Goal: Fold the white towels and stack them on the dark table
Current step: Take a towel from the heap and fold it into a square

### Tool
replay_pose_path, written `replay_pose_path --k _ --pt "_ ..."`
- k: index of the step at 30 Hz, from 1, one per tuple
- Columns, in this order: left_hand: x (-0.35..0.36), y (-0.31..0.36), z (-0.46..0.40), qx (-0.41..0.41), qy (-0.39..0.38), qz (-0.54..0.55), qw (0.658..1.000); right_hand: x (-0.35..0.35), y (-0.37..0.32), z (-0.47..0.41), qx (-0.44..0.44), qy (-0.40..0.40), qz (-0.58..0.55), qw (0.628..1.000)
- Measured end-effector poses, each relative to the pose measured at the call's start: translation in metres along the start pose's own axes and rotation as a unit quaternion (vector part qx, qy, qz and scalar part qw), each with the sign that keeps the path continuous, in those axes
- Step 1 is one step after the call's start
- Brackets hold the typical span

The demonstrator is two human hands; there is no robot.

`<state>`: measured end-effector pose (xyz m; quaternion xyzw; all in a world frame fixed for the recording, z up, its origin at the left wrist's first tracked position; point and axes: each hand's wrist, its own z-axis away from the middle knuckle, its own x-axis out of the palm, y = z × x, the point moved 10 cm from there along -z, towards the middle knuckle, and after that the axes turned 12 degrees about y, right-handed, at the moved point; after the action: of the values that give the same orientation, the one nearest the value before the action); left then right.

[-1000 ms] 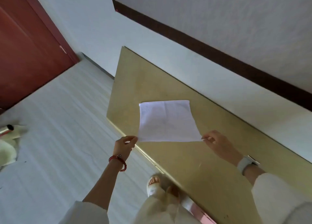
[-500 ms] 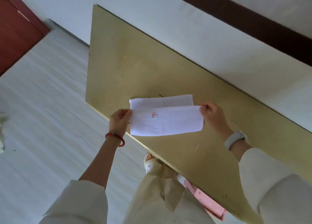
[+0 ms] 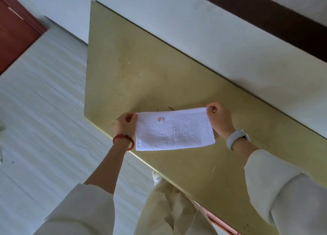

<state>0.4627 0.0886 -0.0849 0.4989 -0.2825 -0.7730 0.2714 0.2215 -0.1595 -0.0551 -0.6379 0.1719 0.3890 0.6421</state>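
Observation:
A white towel [image 3: 174, 132], folded in half with a small red label near its top edge, is held above the olive-yellow table [image 3: 141, 75]. My left hand [image 3: 124, 124] pinches its top left corner. My right hand [image 3: 219, 118] pinches the top right corner. The folded towel hangs down from both hands over the table's near edge.
A white wall with a dark brown band runs along the table's far side. Pale striped floor [image 3: 44, 110] lies to the left, with a red-brown door [image 3: 12, 36] at the far left. My legs stand against the table's near edge.
The towel lay spread flat and I held its near corners; those corners were carried over to the far edge, so it is folded in half. The camera moved closer.

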Motion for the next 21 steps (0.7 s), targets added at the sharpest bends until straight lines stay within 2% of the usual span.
replay_pose_path --k 13,15,16,18,20,21 --pt "-0.004 0.008 0.000 0.050 0.040 -0.126 0.990 0.011 0.003 -0.008 -0.037 0.010 0.082 0.996" --pt "-0.007 0.011 0.003 0.043 0.055 -0.115 0.991 0.002 0.000 -0.005 -0.039 0.036 0.097 0.994" --pt "-0.011 0.015 0.005 0.058 0.074 -0.101 0.990 -0.004 -0.009 -0.001 -0.078 0.062 0.110 0.989" --pt "-0.017 0.039 0.018 0.191 0.124 -0.109 0.968 -0.007 -0.041 0.016 -0.229 0.096 0.157 0.956" --pt "-0.009 0.060 0.047 0.357 0.144 -0.151 0.910 0.011 -0.061 0.044 -0.367 0.072 0.208 0.904" --pt "0.003 0.065 0.065 0.424 0.128 -0.174 0.879 0.027 -0.063 0.059 -0.411 0.037 0.227 0.882"
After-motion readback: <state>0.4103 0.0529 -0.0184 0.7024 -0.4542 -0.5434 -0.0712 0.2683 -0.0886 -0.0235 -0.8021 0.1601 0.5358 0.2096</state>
